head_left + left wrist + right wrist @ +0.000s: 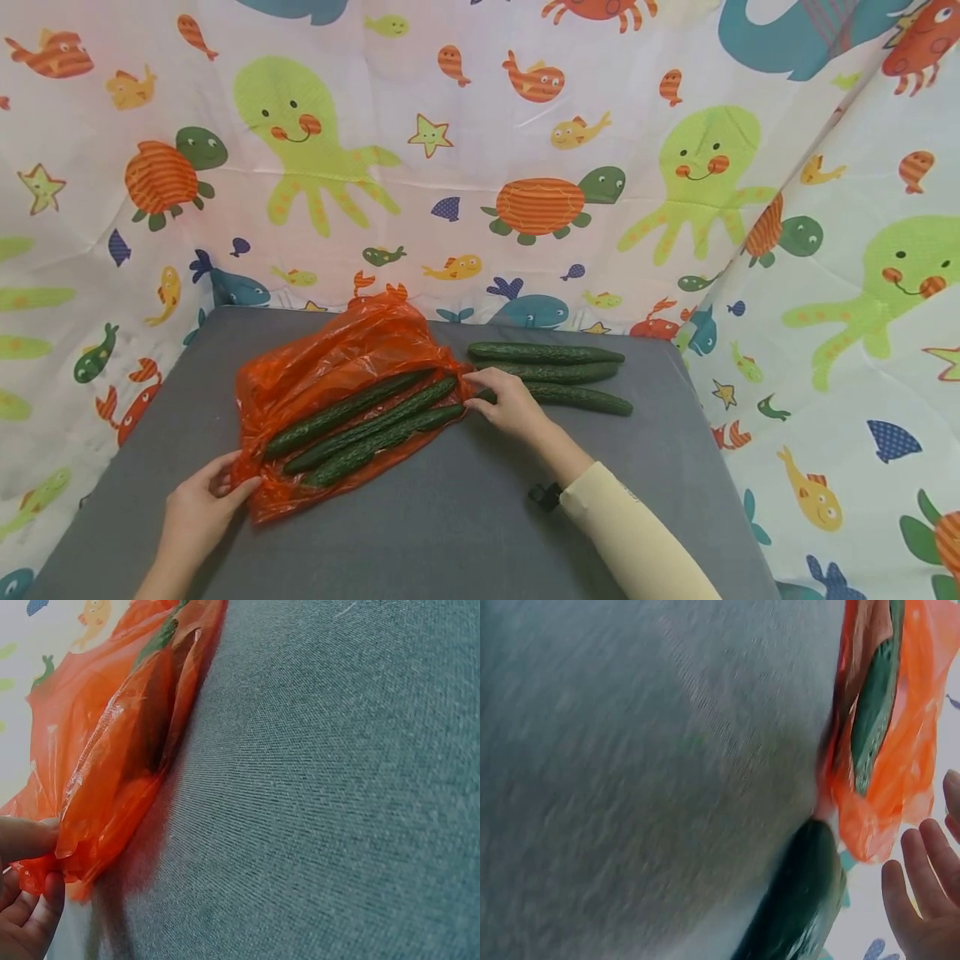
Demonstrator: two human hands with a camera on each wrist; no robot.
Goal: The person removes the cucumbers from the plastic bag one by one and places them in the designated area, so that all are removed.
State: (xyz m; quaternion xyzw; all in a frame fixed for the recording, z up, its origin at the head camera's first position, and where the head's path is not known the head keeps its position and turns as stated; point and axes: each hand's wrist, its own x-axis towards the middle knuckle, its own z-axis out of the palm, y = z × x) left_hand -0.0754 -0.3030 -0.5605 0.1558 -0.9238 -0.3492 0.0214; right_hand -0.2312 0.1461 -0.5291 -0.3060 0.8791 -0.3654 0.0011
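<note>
A thin orange-red plastic bag (330,350) lies on the grey surface, its mouth side spread so that three dark green cucumbers (375,427) show lying side by side in it. At its lower left corner my left hand (197,510) pinches the plastic; the left wrist view shows the bunched film (112,802) between thumb and fingers. My right hand (517,410) is at the bag's right end, fingertips right by the gathered edge. In the right wrist view its fingers (922,877) are spread and relaxed, beside the bag. Three more cucumbers (551,353) lie right of the bag, partly behind that hand.
The grey table (420,533) has a cloth-like top. A white curtain (465,150) printed with sea animals hangs along the back and both sides. A small black device (545,497) sits at the right wrist, by the cream sleeve (630,525).
</note>
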